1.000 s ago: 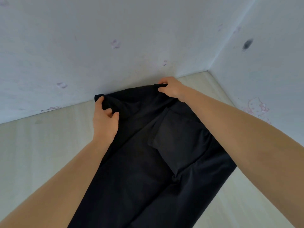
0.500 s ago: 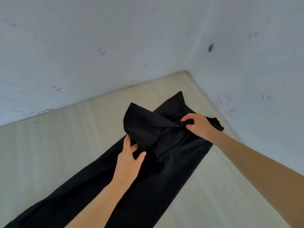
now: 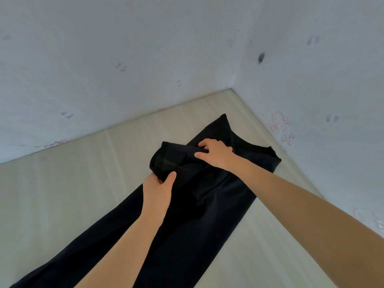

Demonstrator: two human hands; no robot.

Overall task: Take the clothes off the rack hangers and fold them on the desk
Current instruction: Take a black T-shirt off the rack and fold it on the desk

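Note:
A pair of black trousers [image 3: 187, 225] lies stretched diagonally across the pale wooden desk [image 3: 62, 194], waist end toward the far right corner. One waistband edge is folded back toward me over the rest. My left hand [image 3: 159, 189] grips the near left end of that folded flap, thumb on top. My right hand [image 3: 215, 153] pinches the fold's far right end, fingers curled on the cloth. The trouser legs run off the lower left of the view.
Two white walls with faint pink cartoon prints meet at the corner [image 3: 231, 89] behind the desk. A dark mark [image 3: 260, 57] sits on the right wall. Bare desk surface shows left of the trousers and along the right side [image 3: 259, 256].
The waistband was lifted off the back wall edge and pulled toward me, then folded over. Since half a second ago the raised flap has dropped lower and both hands shifted slightly.

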